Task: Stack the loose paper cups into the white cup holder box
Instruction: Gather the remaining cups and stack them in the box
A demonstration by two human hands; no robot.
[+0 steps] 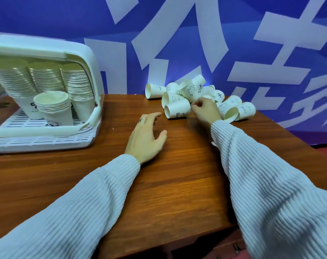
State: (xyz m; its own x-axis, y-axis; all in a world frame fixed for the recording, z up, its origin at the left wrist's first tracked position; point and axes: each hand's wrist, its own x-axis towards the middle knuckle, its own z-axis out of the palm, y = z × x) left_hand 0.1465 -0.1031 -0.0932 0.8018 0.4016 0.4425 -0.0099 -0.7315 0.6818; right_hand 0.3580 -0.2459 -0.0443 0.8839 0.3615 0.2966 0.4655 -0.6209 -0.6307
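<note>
Left hand [146, 138] grip apart; right hand [205, 111] grip curled, unclear; loose paper cups [194, 98] white, printed, toppled.

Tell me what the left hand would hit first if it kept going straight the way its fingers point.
Probably the nearest loose cup, lying on its side at the front of the pile. The left hand is open above the table, fingers aimed toward it; the height is hard to judge.

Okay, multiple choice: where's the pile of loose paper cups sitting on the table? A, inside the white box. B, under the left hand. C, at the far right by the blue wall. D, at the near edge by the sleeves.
C: the loose paper cups lie tumbled at the table's far right against the blue wall, with the right hand reaching into them.
</note>
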